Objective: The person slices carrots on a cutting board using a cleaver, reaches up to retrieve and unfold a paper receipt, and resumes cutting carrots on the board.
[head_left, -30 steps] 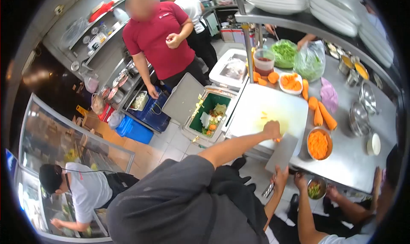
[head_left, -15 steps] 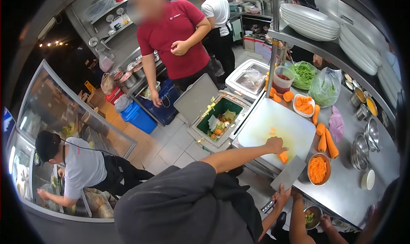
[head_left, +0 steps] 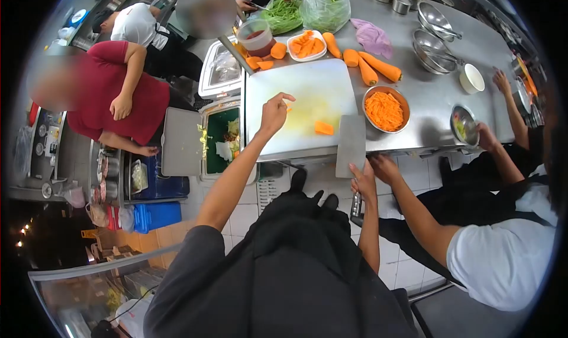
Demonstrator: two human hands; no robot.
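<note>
Holds knife (head_left: 351, 144) in right hand (head_left: 364, 183), cannot tell grip of left hand (head_left: 274, 114); could cut co-worker's hand (head_left: 386, 169) nearby by turning carelessly.

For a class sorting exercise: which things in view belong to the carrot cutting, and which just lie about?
Likely in use:
- cleaver, in the right hand
- board
- carrot piece
- shreds

Apparently lying about:
- cloth
- greens
- white cup
</note>
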